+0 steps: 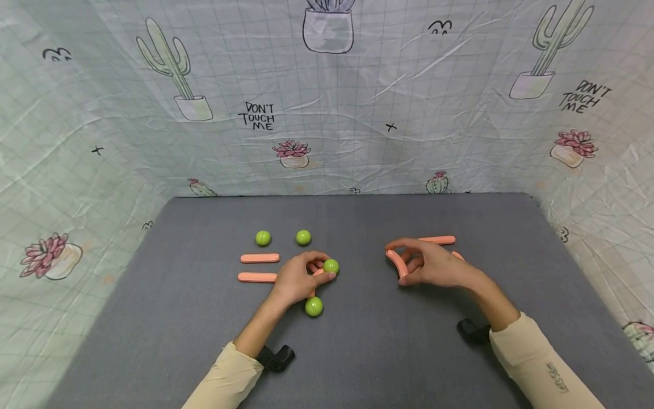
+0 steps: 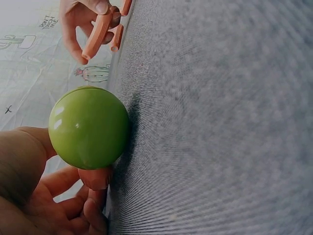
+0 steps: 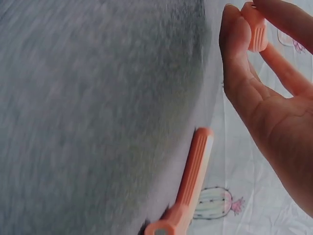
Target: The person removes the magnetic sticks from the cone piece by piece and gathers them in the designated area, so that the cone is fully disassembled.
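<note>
My left hand (image 1: pixel 296 278) pinches a glossy green ball (image 1: pixel 331 266) between thumb and fingers, low over the grey tabletop. Parts of orange rod (image 1: pixel 311 293) show under that hand, partly hidden, beside a second green ball (image 1: pixel 314 307). Filling much of the left wrist view, the held ball (image 2: pixel 89 128) covers some of the fingertips. My right hand (image 1: pixel 434 262) grips a curved orange rod (image 1: pixel 396 263) by its two ends, thumb at the near end. In the right wrist view only one end of this ribbed rod (image 3: pixel 257 36) shows between the fingers.
Two more green balls, one at the left (image 1: pixel 263 238) and one nearer the middle (image 1: pixel 304 237), lie behind two straight orange rods (image 1: pixel 259 258). Beyond my right hand lies another straight rod (image 1: pixel 437 240), with a rod end (image 1: pixel 457 255) nearby. A patterned sheet (image 1: pixel 347 113) surrounds the grey table (image 1: pixel 357 352).
</note>
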Demonstrator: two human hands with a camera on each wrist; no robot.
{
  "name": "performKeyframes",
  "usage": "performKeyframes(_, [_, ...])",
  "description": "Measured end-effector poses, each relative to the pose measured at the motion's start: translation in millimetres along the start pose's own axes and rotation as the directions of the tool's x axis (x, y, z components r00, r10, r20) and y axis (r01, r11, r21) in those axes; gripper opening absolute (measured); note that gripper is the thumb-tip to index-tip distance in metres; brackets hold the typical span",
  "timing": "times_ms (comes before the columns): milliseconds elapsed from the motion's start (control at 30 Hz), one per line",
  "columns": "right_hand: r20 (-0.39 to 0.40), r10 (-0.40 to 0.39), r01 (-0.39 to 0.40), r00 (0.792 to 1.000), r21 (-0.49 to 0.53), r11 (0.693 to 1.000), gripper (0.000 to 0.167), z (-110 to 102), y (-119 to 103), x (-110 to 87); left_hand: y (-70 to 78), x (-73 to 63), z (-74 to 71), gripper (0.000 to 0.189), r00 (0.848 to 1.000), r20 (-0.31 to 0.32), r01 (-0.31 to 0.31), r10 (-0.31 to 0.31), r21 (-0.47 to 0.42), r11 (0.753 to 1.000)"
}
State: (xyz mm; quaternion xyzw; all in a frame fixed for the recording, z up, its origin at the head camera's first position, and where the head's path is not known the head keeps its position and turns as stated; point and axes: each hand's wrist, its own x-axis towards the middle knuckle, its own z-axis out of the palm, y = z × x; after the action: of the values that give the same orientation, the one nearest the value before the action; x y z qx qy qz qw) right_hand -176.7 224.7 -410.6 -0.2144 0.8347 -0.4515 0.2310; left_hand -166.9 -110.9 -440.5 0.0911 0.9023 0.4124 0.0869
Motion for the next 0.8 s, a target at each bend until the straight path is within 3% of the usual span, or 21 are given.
performKeyframes(233, [-0.108, -0.033, 0.019, 0.994, -0.127, 0.992, 0.069, -3, 2, -8.1, -1.8, 0.3, -0.1, 0.032, 1.0, 0.003, -0.001, 0.001, -0.006, 1.0])
performKeyframes(367, [-0.156, -0.019, -0.003, 0.988, -0.136, 0.991, 0.072, -6, 5, -13.8, -1.6, 1.3, 0.3, 0.032, 1.0, -0.004, -0.002, 0.002, 0.004, 1.0])
performKeyframes(800, [-0.215, -0.081, 0.026, 0.973, -0.246, 0.969, 0.073, -20, 22, -34.8, -2.8, 2.3, -0.9, 0.031, 1.0, 0.0, -0.006, 0.006, -0.007, 1.0])
